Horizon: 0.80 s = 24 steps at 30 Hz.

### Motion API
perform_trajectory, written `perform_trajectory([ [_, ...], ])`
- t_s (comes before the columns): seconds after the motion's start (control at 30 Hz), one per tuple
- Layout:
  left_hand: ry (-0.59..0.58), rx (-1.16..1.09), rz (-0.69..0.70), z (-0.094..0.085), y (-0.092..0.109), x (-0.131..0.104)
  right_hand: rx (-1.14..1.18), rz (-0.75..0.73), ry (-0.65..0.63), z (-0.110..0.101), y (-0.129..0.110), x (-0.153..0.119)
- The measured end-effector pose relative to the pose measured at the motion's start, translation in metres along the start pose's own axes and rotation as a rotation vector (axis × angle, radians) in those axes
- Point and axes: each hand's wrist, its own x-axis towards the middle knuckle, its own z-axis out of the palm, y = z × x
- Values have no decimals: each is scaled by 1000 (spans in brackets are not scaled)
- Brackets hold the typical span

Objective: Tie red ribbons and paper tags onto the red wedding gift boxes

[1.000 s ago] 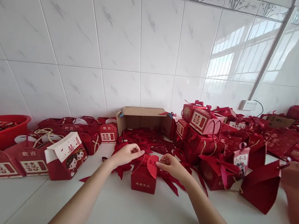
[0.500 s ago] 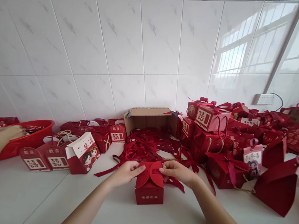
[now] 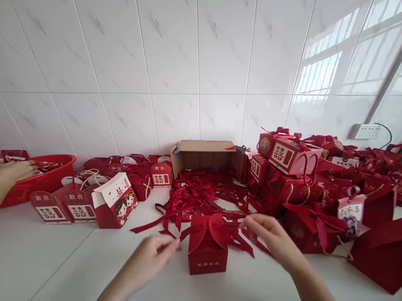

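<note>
A red box with curved, overlapping top flaps stands upright on the white table in front of me. My left hand is just left of it, thumb and fingers pinched together. Dark red ribbon shows between these fingertips and the box, but blur hides whether they grip it. To the right of the flaps, my right hand is raised with its fingertips together; whatever they hold is too small to tell. Neither hand touches the box. Behind it, loose red ribbons spill from an open cardboard carton.
Finished-looking red boxes with bows are piled on the right. Several gift boxes stand on the left. Another person's hand reaches into a red basin at far left. A tiled wall rises behind.
Both my hands have let go of the box's flaps and moved apart, left hand leftward and down, right hand rightward. The flaps stand slightly apart. The view has shifted a little.
</note>
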Motion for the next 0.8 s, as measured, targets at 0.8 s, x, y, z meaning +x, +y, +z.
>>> perform_trajectory([
  [0.8,350,-949,-30,20,18,-3,738,-44,421,41,-3,-7],
])
